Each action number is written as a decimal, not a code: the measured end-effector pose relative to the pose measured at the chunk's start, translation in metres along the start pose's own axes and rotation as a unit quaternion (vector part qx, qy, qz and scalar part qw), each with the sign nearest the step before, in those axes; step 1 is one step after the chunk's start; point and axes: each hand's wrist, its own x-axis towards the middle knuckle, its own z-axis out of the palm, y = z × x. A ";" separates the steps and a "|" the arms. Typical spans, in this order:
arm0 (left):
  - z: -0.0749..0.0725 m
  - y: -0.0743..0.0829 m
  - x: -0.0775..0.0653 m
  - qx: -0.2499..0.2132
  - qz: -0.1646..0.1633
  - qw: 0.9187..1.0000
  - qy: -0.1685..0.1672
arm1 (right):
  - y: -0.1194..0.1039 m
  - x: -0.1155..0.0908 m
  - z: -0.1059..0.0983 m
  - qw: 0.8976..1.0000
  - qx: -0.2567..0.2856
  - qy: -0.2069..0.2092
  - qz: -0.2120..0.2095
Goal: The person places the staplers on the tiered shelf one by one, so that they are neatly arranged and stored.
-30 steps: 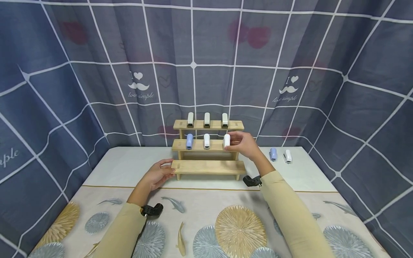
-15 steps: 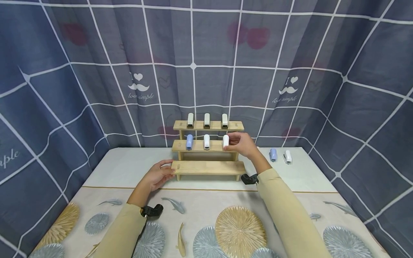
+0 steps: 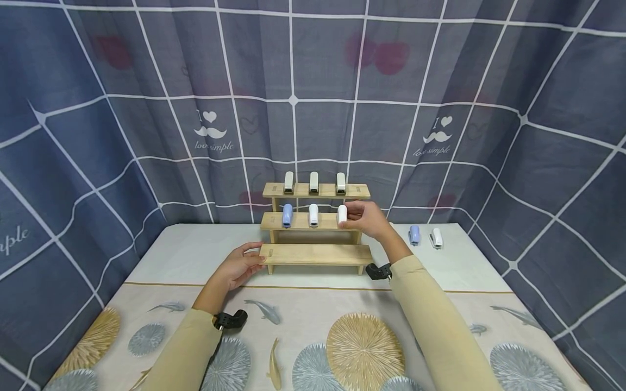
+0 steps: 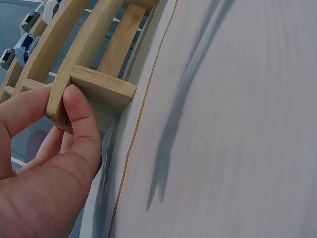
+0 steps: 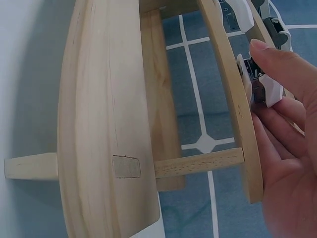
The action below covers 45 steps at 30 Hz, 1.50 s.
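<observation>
A three-tier wooden stand [image 3: 318, 254] is at the back of the table. My left hand [image 3: 239, 267] pinches the left end of its lowest board [image 4: 81, 49] between thumb and fingers. At the right end of the middle tier, my right hand [image 3: 368, 218] holds a white stapler [image 3: 342, 214], the thumb on one side and fingers on the other; its metal front shows in the right wrist view. Left of it on that tier are another white stapler [image 3: 313, 215] and a blue stapler [image 3: 287, 215]. On the top tier stand three cream-white staplers [image 3: 314, 182].
To the right of the stand, a blue stapler [image 3: 414, 235] and a white stapler [image 3: 436, 238] lie on the table. A patterned cloth [image 3: 303, 309] covers the front of the table. Dark checked curtains [image 3: 254, 125] enclose the back and both sides.
Over the last second, the right hand and its white stapler have shifted slightly left along the middle tier, then stayed put. The left hand has kept its hold on the stand.
</observation>
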 end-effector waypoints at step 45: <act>0.003 0.003 -0.003 -0.006 -0.008 1.000 0.013 | 0.066 -0.111 -0.038 0.977 0.055 0.189 -0.087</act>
